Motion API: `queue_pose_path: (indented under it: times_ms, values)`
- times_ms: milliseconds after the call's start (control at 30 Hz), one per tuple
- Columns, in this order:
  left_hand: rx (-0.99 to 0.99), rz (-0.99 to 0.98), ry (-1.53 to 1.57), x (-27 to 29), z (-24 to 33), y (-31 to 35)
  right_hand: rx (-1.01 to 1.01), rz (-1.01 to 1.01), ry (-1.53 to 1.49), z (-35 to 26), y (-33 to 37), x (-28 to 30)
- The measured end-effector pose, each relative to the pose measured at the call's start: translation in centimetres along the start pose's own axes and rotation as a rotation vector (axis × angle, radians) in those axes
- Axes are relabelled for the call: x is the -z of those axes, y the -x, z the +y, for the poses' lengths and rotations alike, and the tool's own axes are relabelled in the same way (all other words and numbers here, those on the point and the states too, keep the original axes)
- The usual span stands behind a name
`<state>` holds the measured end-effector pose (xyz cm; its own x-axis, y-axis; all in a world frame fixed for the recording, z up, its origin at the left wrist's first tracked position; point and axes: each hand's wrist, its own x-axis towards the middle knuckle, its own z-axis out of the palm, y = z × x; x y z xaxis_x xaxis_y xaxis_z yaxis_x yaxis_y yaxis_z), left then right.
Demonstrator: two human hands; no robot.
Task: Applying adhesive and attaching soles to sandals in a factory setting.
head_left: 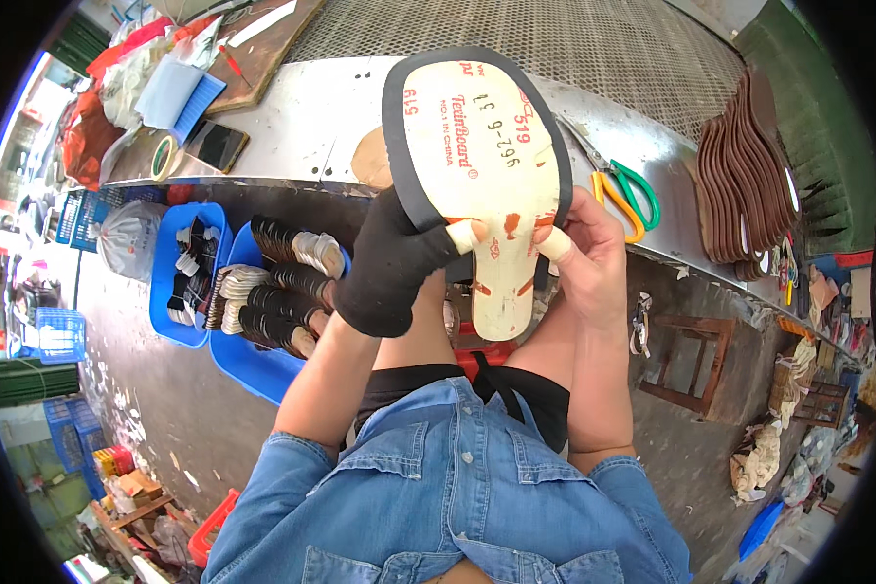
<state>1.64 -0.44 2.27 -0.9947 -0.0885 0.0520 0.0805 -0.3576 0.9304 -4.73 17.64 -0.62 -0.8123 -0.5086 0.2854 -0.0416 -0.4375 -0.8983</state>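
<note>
A cream insole board (pixel 487 195) with red and black print is held up over my lap, its wide end away from me and its narrow heel end toward me. Dark edging (pixel 395 117) runs round the wide end. My left hand (pixel 399 258), in a black glove with the thumb wrapped in pale tape, grips the left edge near the narrowing. On the opposite edge my right hand (pixel 592 253), ungloved and with a taped thumb, pinches the board. Both thumbs lie on the printed face; most fingers behind it are hidden.
Beyond is a metal-edged bench (pixel 307 117) with mesh (pixel 555 39). Green-and-yellow-handled scissors (pixel 631 200) and a stack of brown insoles (pixel 740 175) lie right. A phone (pixel 219 144) and tape roll (pixel 164 158) lie left. Blue baskets (pixel 219 336) stand below; a wooden frame (pixel 715 365) stands right.
</note>
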Motion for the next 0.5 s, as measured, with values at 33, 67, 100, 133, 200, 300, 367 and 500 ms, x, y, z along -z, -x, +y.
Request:
queue_pose_path:
  times_ms: [33, 67, 100, 133, 200, 300, 367, 500]
  values:
    - [0.042, -0.006, -0.009, 0.2, 0.2, -0.1, 0.006, -0.013, -0.029, -0.2, -0.2, -0.2]
    - [0.038, -0.001, -0.009, 0.1, 0.2, -0.2, 0.006, -0.019, -0.029, -0.8, -0.5, -0.6]
    - [-0.009, 0.030, -0.028, -0.1, 0.1, -0.3, 0.002, -0.019, -0.058, -1.6, -0.9, -1.0]
    - [-0.056, 0.060, -0.047, -0.2, 0.1, -0.4, -0.002, -0.019, -0.085, -2.0, -1.2, -1.3]
    - [-0.060, 0.052, -0.021, -0.6, 0.3, 0.0, 0.022, -0.045, 0.014, -2.0, -1.4, -0.9]
    - [-0.054, 0.079, 0.022, -1.0, -0.3, 0.1, 0.013, 0.121, 0.277, -2.5, -1.1, -2.1]
    - [-0.031, 0.144, -0.019, -1.5, -0.9, 0.0, 0.159, 0.251, 0.624, -1.7, -0.8, -3.3]
    - [-0.120, 0.237, -0.050, -1.7, -1.5, -0.8, 0.414, 0.458, 1.081, -0.6, -0.3, -5.5]
